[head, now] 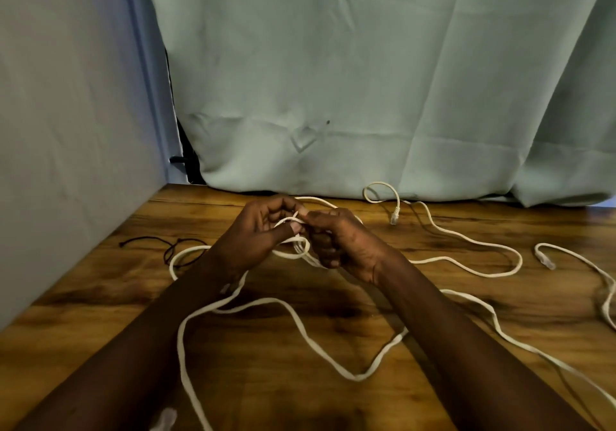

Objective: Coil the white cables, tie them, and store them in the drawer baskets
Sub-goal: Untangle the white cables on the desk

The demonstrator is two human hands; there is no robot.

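While white cable (180, 347) sprawls over table (276, 400), left hand (260, 235), right hand (345, 245) pinch it.

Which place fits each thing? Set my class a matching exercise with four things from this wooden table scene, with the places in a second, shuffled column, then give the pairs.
Things
1. small coil of white flat cable
2. thin black cord
3. pale green fabric curtain
4. clear plastic cable plug

Places
A. hanging behind the wooden table
B. on the table, right of the hands
C. pinched between the left hand and the right hand
D. on the table, left of the hands

Pairs: 1-C, 2-D, 3-A, 4-B
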